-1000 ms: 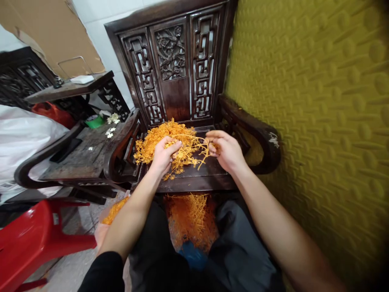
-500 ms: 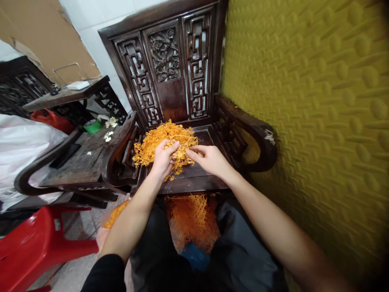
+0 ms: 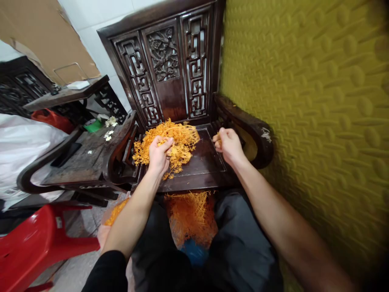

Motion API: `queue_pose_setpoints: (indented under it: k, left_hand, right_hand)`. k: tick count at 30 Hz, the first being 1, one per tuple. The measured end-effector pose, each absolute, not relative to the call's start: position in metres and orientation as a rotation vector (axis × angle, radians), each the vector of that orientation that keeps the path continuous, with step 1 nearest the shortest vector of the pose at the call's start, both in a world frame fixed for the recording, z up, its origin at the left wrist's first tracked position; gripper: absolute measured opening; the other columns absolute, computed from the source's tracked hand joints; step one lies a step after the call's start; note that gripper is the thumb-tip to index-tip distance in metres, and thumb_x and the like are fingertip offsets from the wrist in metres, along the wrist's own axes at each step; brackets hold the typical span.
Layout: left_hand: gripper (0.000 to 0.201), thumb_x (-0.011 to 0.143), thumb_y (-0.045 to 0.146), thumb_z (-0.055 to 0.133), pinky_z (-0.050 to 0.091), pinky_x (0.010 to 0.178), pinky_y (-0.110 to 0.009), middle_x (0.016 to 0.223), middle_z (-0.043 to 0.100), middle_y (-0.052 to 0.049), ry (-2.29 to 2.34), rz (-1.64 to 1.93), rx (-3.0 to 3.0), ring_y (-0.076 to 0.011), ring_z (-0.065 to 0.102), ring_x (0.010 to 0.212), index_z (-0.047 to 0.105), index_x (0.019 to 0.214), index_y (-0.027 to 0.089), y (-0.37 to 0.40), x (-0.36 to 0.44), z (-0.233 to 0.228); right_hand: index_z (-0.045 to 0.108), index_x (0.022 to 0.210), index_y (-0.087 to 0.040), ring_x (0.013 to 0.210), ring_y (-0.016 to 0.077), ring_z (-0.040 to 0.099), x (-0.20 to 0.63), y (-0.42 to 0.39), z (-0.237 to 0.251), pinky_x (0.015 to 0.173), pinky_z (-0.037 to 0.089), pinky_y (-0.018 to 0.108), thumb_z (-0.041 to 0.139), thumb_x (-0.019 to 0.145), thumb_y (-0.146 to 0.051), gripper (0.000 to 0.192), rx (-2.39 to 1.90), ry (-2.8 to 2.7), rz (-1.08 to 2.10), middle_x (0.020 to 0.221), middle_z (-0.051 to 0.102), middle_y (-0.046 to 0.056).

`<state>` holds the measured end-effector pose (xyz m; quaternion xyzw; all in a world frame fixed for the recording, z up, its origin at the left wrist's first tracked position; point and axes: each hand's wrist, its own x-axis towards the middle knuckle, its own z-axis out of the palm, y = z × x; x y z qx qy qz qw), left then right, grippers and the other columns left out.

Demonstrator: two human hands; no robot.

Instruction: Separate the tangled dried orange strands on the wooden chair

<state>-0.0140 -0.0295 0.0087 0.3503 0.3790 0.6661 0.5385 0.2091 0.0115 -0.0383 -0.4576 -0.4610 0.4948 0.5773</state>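
Observation:
A heap of orange, branching plastic-looking sprigs [image 3: 146,146] lies on the seat of a dark carved wooden chair [image 3: 209,160]. At the heap's front, my left hand [image 3: 158,156] is closed, thumb on top, around some of these sprigs, and their branched ends stick out to its right. My right hand [image 3: 230,145] is apart from the heap, above the right side of the seat near the armrest. Its fingers are curled together in a pinch; what lies between them, if anything, is too small to make out.
Between my legs, below the seat edge, is a bag [image 3: 190,223] full of orange pieces. A red plastic stool [image 3: 39,243] stands at the lower left. Another wooden chair [image 3: 82,162] holds a green tape roll [image 3: 93,125] and pale flower-shaped pieces [image 3: 108,135]. A yellow textured surface [image 3: 304,101] borders the right.
My right hand has moved away from the sprigs to the right, its fingers now curled in. My left hand has shifted slightly left, still gripping the orange sprigs.

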Motion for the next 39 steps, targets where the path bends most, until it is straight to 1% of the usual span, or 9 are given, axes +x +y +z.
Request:
queue_pose_setpoints:
  k: [3,6,11,18,22,25,28,31,39]
  left_hand:
    - [0.049,0.061,0.035,0.091,0.021,0.036,-0.014,0.070,0.068,0.003,0.966,1.542,0.848,-0.0021,0.042,0.040,0.049,0.079,0.019,-0.024,-0.019,0.001]
    - [0.053,0.061,0.039,0.092,0.022,0.037,-0.015,0.073,0.067,0.004,0.975,1.572,0.874,-0.0025,0.044,0.042,0.047,0.081,0.020,-0.019,-0.018,-0.005]
    - [0.052,0.064,0.045,0.089,0.025,0.041,-0.017,0.074,0.065,0.006,0.978,1.652,0.989,-0.0033,0.045,0.046,0.047,0.083,0.021,-0.018,-0.006,-0.009]
    - [0.040,0.074,0.029,0.081,0.027,0.046,-0.018,0.071,0.060,0.007,1.084,2.003,0.881,-0.0025,0.043,0.048,0.043,0.080,0.020,-0.007,-0.031,0.010]
    - [0.037,0.077,0.028,0.078,0.025,0.046,-0.019,0.073,0.060,0.007,1.093,2.011,0.846,-0.0018,0.042,0.047,0.042,0.081,0.021,-0.007,-0.041,0.015]
    - [0.045,0.072,0.038,0.085,0.027,0.046,-0.020,0.072,0.061,0.006,1.029,1.983,0.984,-0.0035,0.044,0.048,0.045,0.082,0.021,-0.013,-0.029,0.007]
    - [0.045,0.071,0.043,0.085,0.032,0.048,-0.020,0.071,0.060,0.006,1.006,1.992,1.105,-0.0048,0.046,0.049,0.047,0.080,0.021,-0.018,-0.018,0.001]
    - [0.039,0.075,0.044,0.083,0.035,0.052,-0.021,0.073,0.061,0.005,1.069,1.960,1.219,-0.0057,0.046,0.050,0.052,0.080,0.020,-0.023,-0.013,0.001]
    - [0.018,0.076,0.023,0.081,0.048,0.079,-0.025,0.080,0.064,0.000,1.306,1.961,1.436,-0.0148,0.062,0.082,0.063,0.074,0.019,-0.034,-0.014,0.011]
  right_hand:
    - [0.044,0.086,-0.023,0.042,0.0073,0.043,0.222,0.003,-0.035,0.037,0.025,0.019,0.079,0.076,-0.047,0.044,-1.015,-1.030,1.265,0.074,0.068,0.001]
    - [0.052,0.096,-0.021,0.041,0.0051,0.034,0.226,-0.010,-0.025,0.038,0.018,0.018,0.079,0.072,-0.033,0.037,-0.911,-0.974,1.352,0.062,0.054,-0.008]
    - [0.061,0.090,-0.017,0.040,0.0045,0.012,0.198,-0.030,-0.013,0.039,0.004,0.022,0.064,0.085,-0.063,0.047,-0.905,-1.226,1.912,0.052,0.026,-0.012]
    - [0.042,0.069,-0.022,0.038,0.0041,0.025,0.180,-0.019,-0.035,0.038,0.014,0.020,0.078,0.073,-0.064,0.056,-0.934,-1.104,1.364,0.047,0.037,-0.010]
    - [0.046,0.078,-0.020,0.035,0.0050,0.037,0.188,-0.013,-0.044,0.035,0.014,0.020,0.074,0.077,-0.065,0.053,-1.005,-1.115,1.495,0.066,0.067,0.000]
    - [0.052,0.090,-0.017,0.039,0.0060,0.045,0.171,-0.025,-0.043,0.036,0.020,0.020,0.078,0.077,-0.056,0.048,-0.839,-1.262,1.677,0.078,0.072,0.004]
    - [0.056,0.101,-0.017,0.040,0.0046,0.035,0.147,-0.040,-0.038,0.038,0.019,0.020,0.078,0.079,-0.053,0.047,-0.667,-1.288,1.864,0.062,0.055,-0.007]
    - [0.051,0.085,-0.020,0.043,0.0039,0.020,0.129,-0.048,-0.029,0.038,0.012,0.019,0.073,0.082,-0.061,0.047,-0.590,-1.227,1.930,0.057,0.032,-0.011]
    - [0.042,0.076,-0.023,0.042,0.0042,0.019,0.109,-0.051,-0.020,0.039,0.016,0.019,0.079,0.075,-0.059,0.052,-0.642,-1.078,1.704,0.053,0.029,-0.012]
